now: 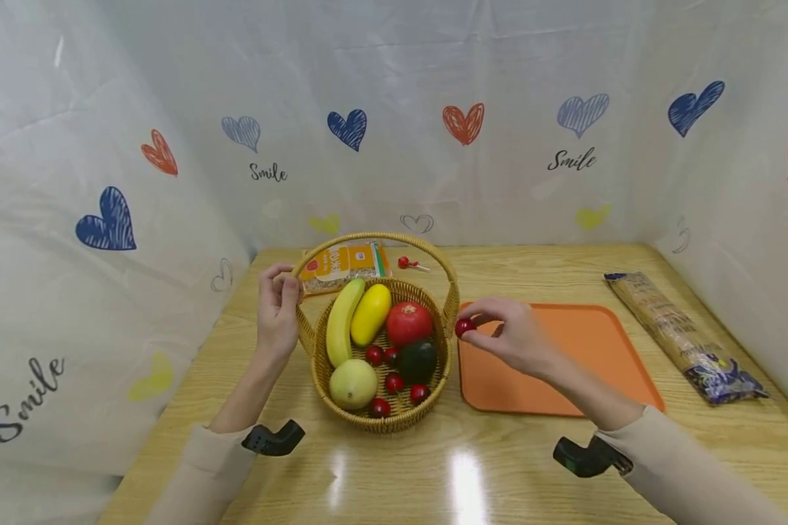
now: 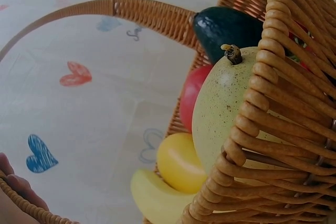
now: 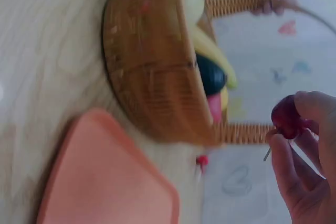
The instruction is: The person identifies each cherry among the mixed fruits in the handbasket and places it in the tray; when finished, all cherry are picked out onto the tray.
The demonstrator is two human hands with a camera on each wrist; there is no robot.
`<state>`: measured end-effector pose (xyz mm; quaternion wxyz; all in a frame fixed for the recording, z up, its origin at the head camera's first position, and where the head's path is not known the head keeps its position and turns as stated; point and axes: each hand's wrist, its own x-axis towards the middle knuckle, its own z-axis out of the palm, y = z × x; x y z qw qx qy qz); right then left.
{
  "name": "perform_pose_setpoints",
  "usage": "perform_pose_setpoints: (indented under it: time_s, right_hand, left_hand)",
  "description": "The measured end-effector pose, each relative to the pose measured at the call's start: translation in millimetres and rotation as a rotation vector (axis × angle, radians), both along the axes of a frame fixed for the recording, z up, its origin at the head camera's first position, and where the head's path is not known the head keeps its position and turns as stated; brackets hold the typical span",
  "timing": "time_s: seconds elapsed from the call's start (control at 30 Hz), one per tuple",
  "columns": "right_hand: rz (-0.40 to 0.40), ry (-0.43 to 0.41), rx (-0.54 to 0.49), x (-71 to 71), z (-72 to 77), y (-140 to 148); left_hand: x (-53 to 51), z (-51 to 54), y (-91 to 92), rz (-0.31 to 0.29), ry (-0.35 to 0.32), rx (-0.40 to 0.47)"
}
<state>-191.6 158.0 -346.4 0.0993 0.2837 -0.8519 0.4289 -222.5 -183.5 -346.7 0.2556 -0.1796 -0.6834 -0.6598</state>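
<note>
Right grip [image 1: 514, 337] pinching glossy, dark-red, round cherry [image 1: 464, 327], left grip [image 1: 279, 312] clamped on woven basket handle [image 1: 382, 236]

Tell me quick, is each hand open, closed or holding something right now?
Left hand: closed, gripping the wicker basket handle.
Right hand: closed, pinching a red cherry.

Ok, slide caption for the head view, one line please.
Left hand holds the handle of a wicker fruit basket; right hand pinches a small red fruit beside it, orange tray alongside.
</note>
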Motion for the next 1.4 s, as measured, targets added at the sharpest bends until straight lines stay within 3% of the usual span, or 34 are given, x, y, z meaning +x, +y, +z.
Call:
perform_pose_setpoints:
  time_s: [0.2, 0.4, 0.63, 0.93, 1.2, 1.4]
  right_hand:
    - [-0.194, -0.144, -0.056, -23.0, -12.1, 28]
    - [-0.283, -0.223, -0.079, -37.4, -26.4, 42]
    - [-0.314, -0.162, 0.065, -51.0, -50.5, 40]
    - [-0.330, -0.087, 0.180, -61.4, -84.6, 34]
    - [-0.359, -0.068, 0.278, -62.2, -96.0, 29]
    - [-0.382, -0.084, 0.278, -63.5, -95.0, 28]
  left_hand:
    - [-2.1, -0.4, 0.6, -0.001, 0.015, 0.006]
    - [-3.0, -1.1, 1.0, -0.002, 0.031, 0.001]
    - [-1.5, -0.9, 0.4, 0.013, 0.014, -0.006]
    - [1.4, 0.2, 1.5, 0.012, -0.011, -0.011]
    - [1.5, -0.3, 0.2, 0.006, -0.002, 0.000]
    - [-0.2, 2.1, 0.6, 0.008, -0.007, 0.003]
